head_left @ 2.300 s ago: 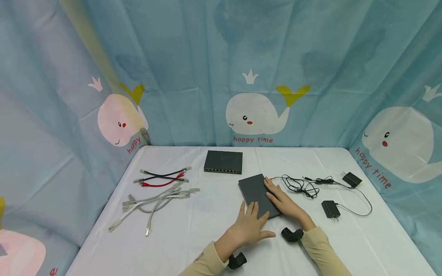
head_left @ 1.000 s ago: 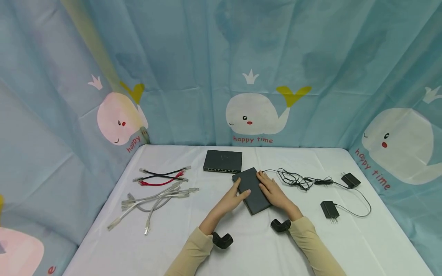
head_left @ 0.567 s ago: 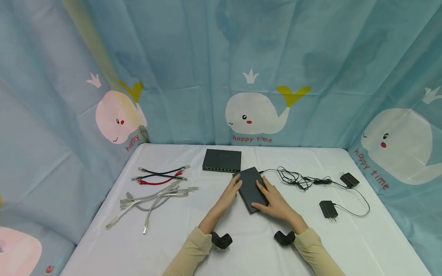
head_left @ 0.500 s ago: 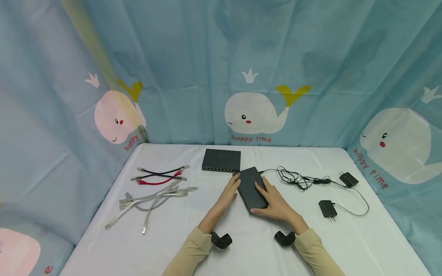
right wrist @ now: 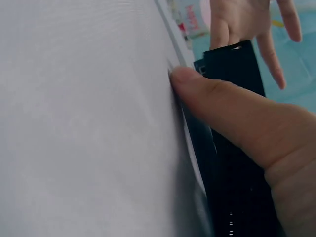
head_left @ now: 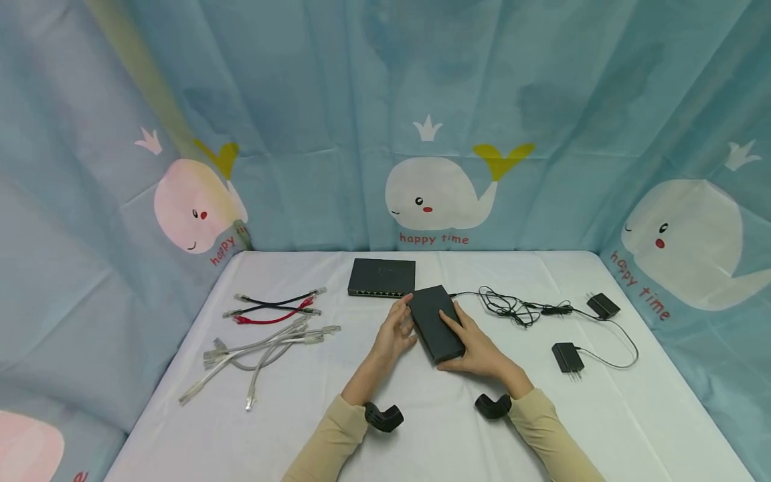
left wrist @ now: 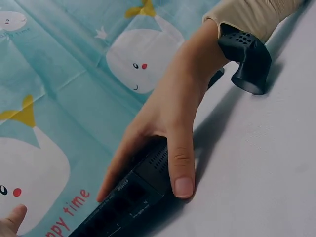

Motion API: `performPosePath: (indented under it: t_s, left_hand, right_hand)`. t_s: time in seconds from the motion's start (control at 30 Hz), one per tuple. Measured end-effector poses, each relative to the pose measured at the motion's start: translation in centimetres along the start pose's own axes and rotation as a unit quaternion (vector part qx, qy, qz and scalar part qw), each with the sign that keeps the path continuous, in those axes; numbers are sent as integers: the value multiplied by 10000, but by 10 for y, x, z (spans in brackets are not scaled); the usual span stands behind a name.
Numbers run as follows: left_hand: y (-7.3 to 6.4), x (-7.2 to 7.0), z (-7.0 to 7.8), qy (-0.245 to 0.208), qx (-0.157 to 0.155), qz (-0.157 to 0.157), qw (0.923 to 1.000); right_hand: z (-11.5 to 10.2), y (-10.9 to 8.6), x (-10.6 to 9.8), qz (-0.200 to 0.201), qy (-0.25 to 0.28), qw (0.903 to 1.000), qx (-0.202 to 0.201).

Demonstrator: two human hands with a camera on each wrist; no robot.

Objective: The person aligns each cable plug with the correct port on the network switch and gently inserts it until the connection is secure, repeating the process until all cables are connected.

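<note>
A dark grey network switch (head_left: 435, 328) stands at a slant between my hands in the head view, its near end raised off the white table. My right hand (head_left: 478, 349) grips the right side of its near end, thumb on the near edge and fingers over the top. In the left wrist view a row of ports shows on the switch (left wrist: 126, 205) under that hand. My left hand (head_left: 391, 337) is by its far left corner, fingertips right at the edge. Spread, uncurled fingers of the left hand (right wrist: 242, 19) show in the right wrist view. A black cord leaves the switch's far end.
Another switch (head_left: 382, 277) lies behind, ports facing me. Black and red patch cables (head_left: 274, 309) and grey ones (head_left: 265, 351) lie at left. At right are a tangled cord (head_left: 512, 306) and two power adapters, one nearer (head_left: 567, 357), one farther (head_left: 604, 306).
The held switch has shifted left and away, turned straighter, and lifted at its near end. My left hand went from its near end to its left side; my right thumb moved onto the near edge.
</note>
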State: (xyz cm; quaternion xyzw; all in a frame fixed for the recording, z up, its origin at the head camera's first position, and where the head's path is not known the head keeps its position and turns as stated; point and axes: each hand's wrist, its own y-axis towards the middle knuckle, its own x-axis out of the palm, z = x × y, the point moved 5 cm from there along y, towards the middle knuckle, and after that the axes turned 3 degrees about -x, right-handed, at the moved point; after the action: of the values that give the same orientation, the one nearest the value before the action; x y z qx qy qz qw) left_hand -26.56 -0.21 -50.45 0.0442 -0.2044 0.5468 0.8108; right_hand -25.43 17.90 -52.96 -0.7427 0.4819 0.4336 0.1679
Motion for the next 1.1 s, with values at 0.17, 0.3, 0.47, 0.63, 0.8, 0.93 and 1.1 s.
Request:
performPosePath:
  t_s: [0.17, 0.3, 0.47, 0.63, 0.8, 0.93, 1.1]
  left_hand:
    - [-2, -1, 3, 72, 31, -22, 10000]
    - [-4, -2, 4, 83, 6, -35, 10000]
    - [-6, -2, 6, 28, 65, -34, 10000]
    - [-5, 2, 11, -149, 168, -124, 9997]
    - [-5, 4, 13, -332, 126, -247, 9991]
    - [-5, 3, 14, -406, 148, -239, 9988]
    - [-4, 2, 15, -59, 188, -287, 9994]
  right_hand:
    - [-1, 0, 0, 186, -301, 9993, -78]
    - [-7, 1, 1, 315, -837, 9956, -289]
    - [-8, 3, 2, 340, -1021, 9933, -424]
    - [1, 5, -3, 465, -838, 9940, -528]
    - [-7, 6, -6, 504, -1085, 9916, -498]
    - [-13, 7, -4, 517, -963, 9932, -401]
    - [-11, 9, -3, 632, -601, 9956, -345]
